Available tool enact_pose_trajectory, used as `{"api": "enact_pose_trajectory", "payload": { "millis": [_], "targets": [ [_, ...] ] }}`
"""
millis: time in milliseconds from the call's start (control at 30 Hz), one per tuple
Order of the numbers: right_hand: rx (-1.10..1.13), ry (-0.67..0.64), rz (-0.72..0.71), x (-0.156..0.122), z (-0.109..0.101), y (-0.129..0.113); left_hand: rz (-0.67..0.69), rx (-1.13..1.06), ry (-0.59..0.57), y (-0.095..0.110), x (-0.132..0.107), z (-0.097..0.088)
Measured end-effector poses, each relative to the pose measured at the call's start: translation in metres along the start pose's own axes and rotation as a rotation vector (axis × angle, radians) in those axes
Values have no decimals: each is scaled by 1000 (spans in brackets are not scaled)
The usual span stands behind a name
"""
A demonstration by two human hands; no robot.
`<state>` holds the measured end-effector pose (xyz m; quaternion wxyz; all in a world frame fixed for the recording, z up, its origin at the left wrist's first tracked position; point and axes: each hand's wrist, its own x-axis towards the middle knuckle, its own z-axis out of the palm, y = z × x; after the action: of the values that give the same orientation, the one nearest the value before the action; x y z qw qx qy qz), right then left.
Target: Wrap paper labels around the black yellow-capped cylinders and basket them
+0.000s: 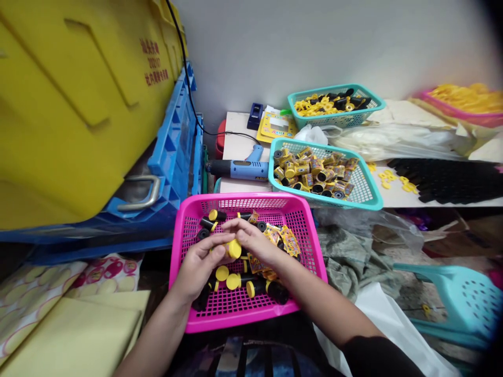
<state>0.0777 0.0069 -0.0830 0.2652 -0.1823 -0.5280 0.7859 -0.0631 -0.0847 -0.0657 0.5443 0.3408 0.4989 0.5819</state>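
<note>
My left hand [202,260] grips a small yellow-capped canister [234,249] between thumb and fingers, its round cap turned toward me. Curled around the far side of the same canister is my right hand [255,242], with its fingertips close to those of the left. Most of the canister's body is hidden by the fingers. Both hands are above a pink plastic basket [243,317]. In it lie several black canisters with yellow caps [256,287] and flat printed yellow wrappers [290,241].
Behind stands a turquoise basket [373,196] of wrapped canisters, beside a blue heat gun [248,169]. A second turquoise basket [334,121] holds yellow and black parts. Black pieces [451,180] cover the right shelf. Left are blue crates [168,141]; a turquoise stool [467,293] is right.
</note>
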Motion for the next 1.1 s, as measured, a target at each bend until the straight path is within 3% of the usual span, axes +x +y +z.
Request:
{"api": "enact_pose_trajectory", "payload": {
  "millis": [133,333,567,900,967,1100],
  "targets": [
    [79,-70,13,-2,-3,-1,103,-43,47,1,0,0],
    [109,-124,4,-2,1,-3,52,-25,-34,7,-2,3],
    [-2,-22,-97,-2,1,0,70,-47,31,1,2,1],
    [-46,-59,-92,-5,3,-4,35,-29,30,1,-1,1],
    [-131,-25,-143,-6,3,-3,116,31,61,2,0,2],
    [-291,7,-220,-10,4,-5,439,223,140,5,-1,1]
  ]
}}
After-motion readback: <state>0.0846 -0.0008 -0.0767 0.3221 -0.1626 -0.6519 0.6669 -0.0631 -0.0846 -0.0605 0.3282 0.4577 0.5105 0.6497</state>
